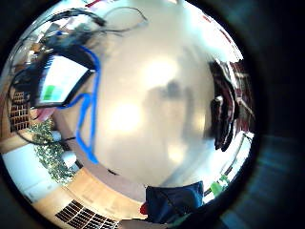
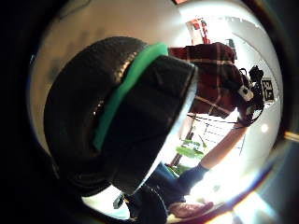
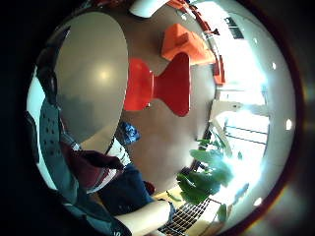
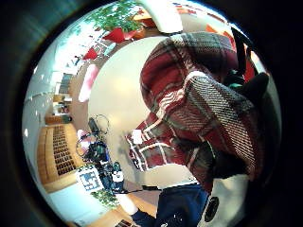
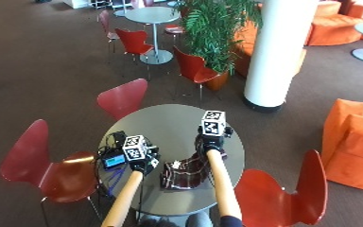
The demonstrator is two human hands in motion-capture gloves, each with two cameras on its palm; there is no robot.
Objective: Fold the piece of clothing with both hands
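**Soft plaid shirt, half lifted**

The red plaid shirt [image 5: 185, 174] lay low in the middle of the outside view, on the round grey worktop [image 5: 162, 123]. It looked soft, light and floppy, best held by its edges. The right hand [image 5: 209, 142] gripped a bunch of it, fingers curled in. I could not tell the left hand's [image 5: 142, 162] grip; it sat just beside the shirt.

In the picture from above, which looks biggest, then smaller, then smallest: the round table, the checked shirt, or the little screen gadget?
1. Round table, biggest.
2. Checked shirt, in the middle.
3. Screen gadget, smallest.
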